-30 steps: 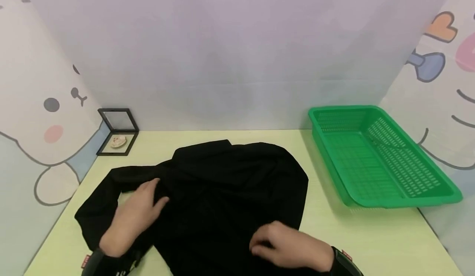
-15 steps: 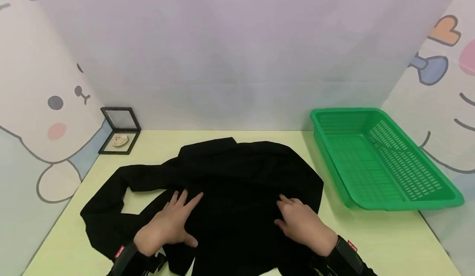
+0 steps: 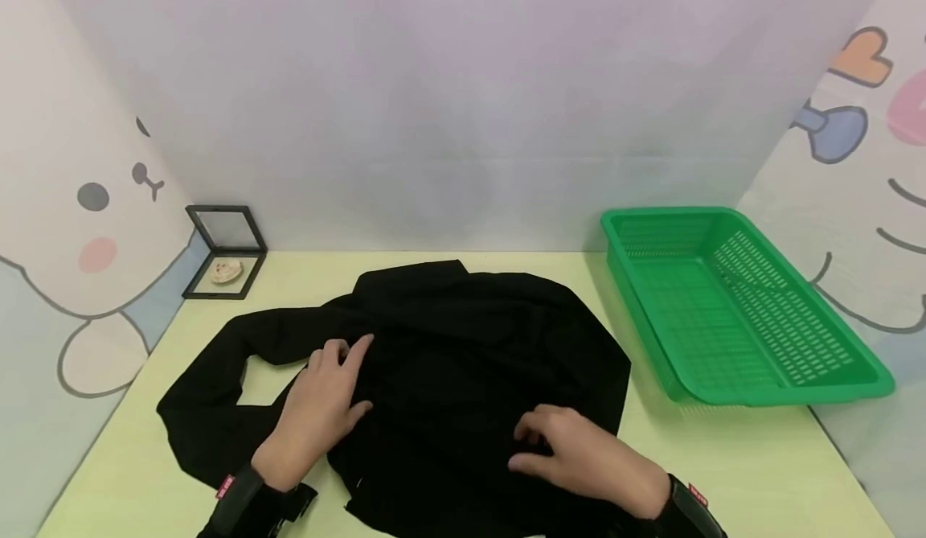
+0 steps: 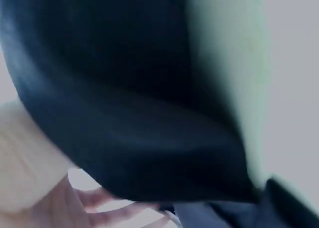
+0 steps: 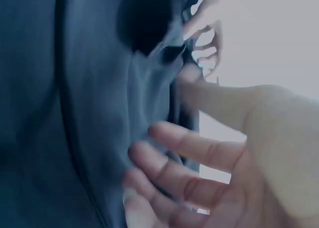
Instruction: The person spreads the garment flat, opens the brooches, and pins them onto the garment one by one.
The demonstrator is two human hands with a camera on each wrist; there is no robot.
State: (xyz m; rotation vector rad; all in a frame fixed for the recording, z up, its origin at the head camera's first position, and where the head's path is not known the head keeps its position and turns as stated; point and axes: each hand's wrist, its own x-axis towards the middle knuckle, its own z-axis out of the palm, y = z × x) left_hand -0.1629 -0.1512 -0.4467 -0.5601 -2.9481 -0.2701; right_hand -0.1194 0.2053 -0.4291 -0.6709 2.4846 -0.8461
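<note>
A black long-sleeved garment lies spread and wrinkled across the table, its left sleeve bent into a loop. Over its left part is my left hand, fingers slightly bent and thumb apart from them. Lower right, my right hand hovers by the cloth with loosely curled fingers and a gap to the thumb. In the right wrist view its fingers are spread beside the dark cloth, holding nothing. Blurred dark material fills most of the left wrist view, hiding part of the left fingers.
A green plastic basket stands at the right of the pale yellow table. At the back left sits an open black-framed case with a small pale object in it. Curtains with cartoon prints surround the table.
Both hands first came onto the garment's middle. Since then the left hand has shifted slightly farther back, while the right came nearer with its fingers more curled. The garment's near edge has changed shape.
</note>
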